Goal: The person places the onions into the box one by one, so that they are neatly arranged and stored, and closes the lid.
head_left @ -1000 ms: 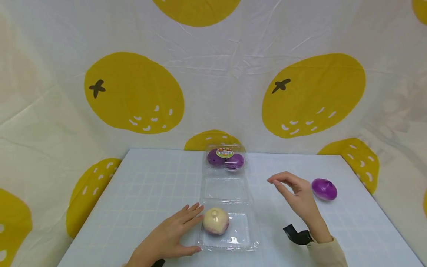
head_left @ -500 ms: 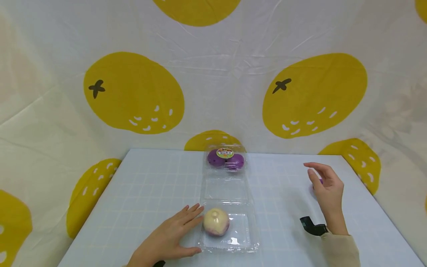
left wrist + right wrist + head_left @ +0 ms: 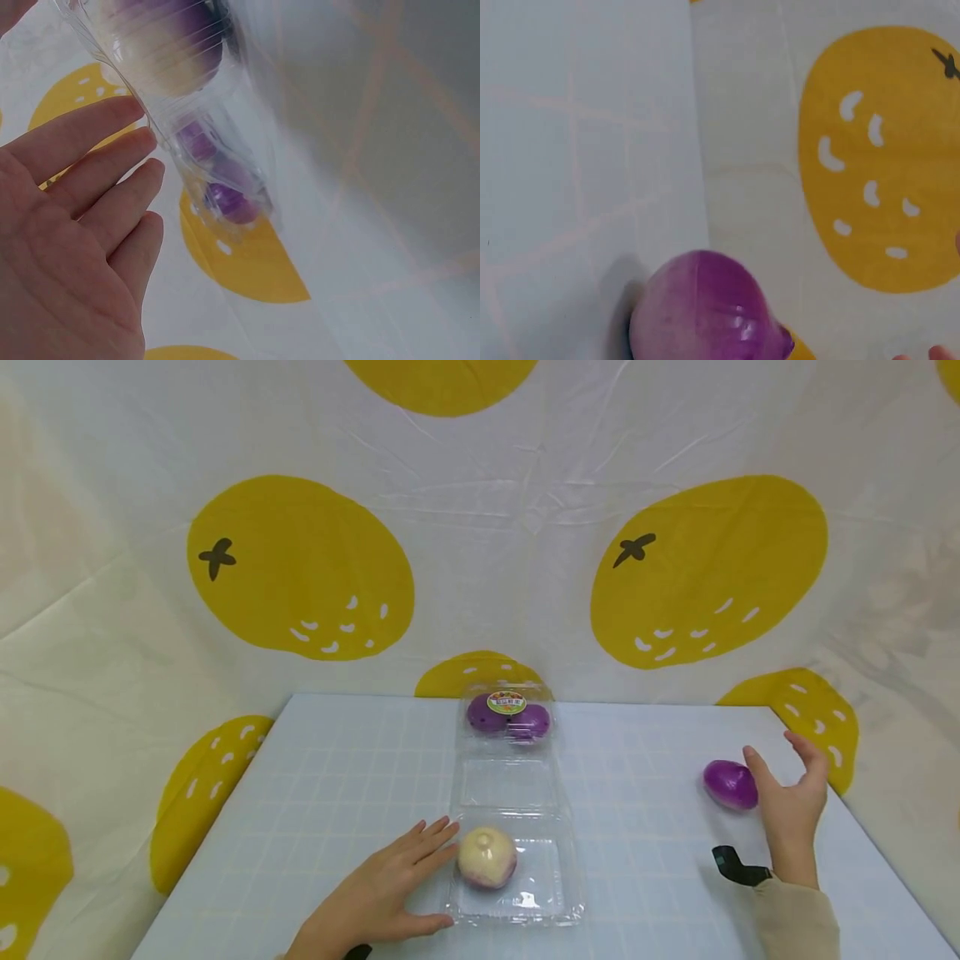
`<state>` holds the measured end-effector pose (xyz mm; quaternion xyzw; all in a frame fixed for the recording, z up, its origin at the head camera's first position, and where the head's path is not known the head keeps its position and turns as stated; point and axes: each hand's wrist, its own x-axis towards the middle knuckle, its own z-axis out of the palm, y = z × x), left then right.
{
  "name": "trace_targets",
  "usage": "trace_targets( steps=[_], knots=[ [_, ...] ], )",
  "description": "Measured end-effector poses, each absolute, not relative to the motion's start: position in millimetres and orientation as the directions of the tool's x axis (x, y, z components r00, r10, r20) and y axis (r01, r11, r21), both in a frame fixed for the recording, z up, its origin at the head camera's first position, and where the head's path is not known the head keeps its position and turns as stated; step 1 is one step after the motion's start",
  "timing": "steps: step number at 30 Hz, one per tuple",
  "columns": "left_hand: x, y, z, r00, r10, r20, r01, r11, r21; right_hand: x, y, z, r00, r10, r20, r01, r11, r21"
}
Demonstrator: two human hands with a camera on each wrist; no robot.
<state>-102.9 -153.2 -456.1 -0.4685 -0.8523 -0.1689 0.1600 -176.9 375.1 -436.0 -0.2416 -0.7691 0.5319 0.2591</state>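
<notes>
In the head view, my left hand [image 3: 390,877] lies with fingers extended, its fingertips right at the left edge of an opened clear plastic clamshell box [image 3: 543,906]. Inside the near half sits a round cream vegetable with a purple base, like a turnip [image 3: 486,857]. The left wrist view shows the straight fingers [image 3: 112,176] beside the clear plastic wall. At the right, my right hand [image 3: 797,806] is spread, thumb and fingers apart and nothing between them. Its thumb overlaps the right end of a glossy purple onion [image 3: 729,783], whose pointed tip shows in the right wrist view.
Behind the opened box stands another clear box [image 3: 543,739], with a label [image 3: 507,702] and two purple vegetables [image 3: 528,722] inside. The pale checked tabletop [image 3: 352,777] ends at a patterned cloth backdrop [image 3: 510,568]. A black strap [image 3: 738,867] juts from the right wrist.
My right hand has moved rightward, across the purple onion to its right side, and its fingers have spread wider. The left hand and the boxes have stayed in place.
</notes>
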Motion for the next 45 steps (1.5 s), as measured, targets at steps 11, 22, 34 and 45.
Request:
trace_targets(
  steps=[11, 22, 34, 45],
  knots=[
    [-101.9, -153.2, -454.1, -0.529, 0.741, 0.414, 0.843, 0.515, 0.156, -175.8, 407.3, -457.6, -0.826, 0.534, -0.178, 0.334, 0.211, -0.918],
    [-101.0, -152.8, -454.1, -0.522, 0.746, 0.414, 0.848, 0.506, 0.157, -174.7, 412.6, -486.8, -0.907, 0.348, -0.237, 0.336, 0.262, -0.905],
    [-99.2, -150.8, -452.3, -0.529, 0.747, 0.402, 0.845, 0.506, 0.172, -174.7, 414.6, -493.4, -0.864, 0.414, -0.286, 0.395, 0.208, -0.895],
    [-100.2, -149.6, -453.9, -0.544, 0.749, 0.378, 0.836, 0.523, 0.165, -177.1, 417.1, -473.1, -0.896, 0.353, -0.271, 0.381, 0.294, -0.877]
  ],
)
